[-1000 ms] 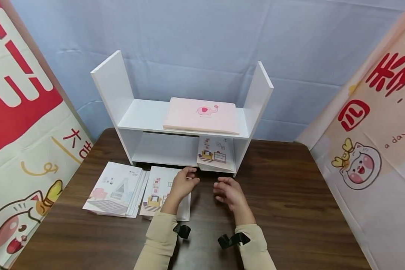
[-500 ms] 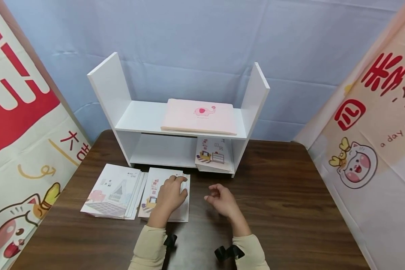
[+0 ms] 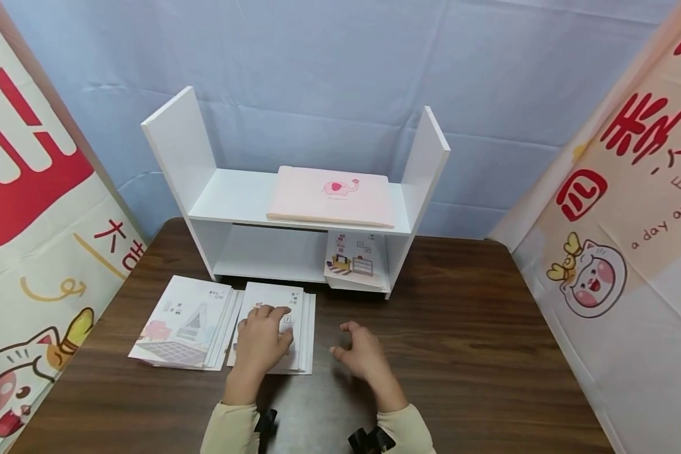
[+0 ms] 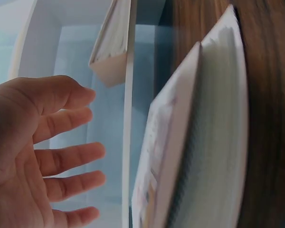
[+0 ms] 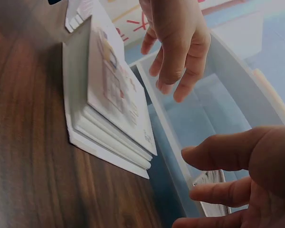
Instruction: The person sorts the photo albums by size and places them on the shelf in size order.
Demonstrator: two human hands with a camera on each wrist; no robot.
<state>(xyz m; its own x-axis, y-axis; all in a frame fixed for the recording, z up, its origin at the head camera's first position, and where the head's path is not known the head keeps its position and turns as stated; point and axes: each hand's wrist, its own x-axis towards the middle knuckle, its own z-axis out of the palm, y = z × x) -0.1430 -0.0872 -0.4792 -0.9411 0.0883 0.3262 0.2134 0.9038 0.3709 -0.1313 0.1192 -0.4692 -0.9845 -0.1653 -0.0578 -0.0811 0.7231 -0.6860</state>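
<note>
My left hand (image 3: 263,333) hovers flat, fingers spread, over a stack of thin illustrated booklets (image 3: 302,318) on the brown table (image 3: 465,353). The right wrist view shows the left hand (image 5: 178,42) a little above that stack (image 5: 109,99), not touching it. In the left wrist view the left hand (image 4: 47,156) is spread beside the stack (image 4: 204,142). My right hand (image 3: 356,350) floats over bare table right of the stack, fingers loosely curled and holding nothing. The right hand (image 5: 237,175) shows the same way in its own view.
A second stack of booklets (image 3: 181,321) lies left of the first. Behind stands a white two-level shelf (image 3: 204,189), with a pink elephant book (image 3: 331,197) on top and more booklets (image 3: 354,260) in its lower right compartment. Printed banners flank the table.
Both hands drew back from the shelf's lower compartment toward me. The left hand moved left over the middle stack; the right hand came down over bare table.
</note>
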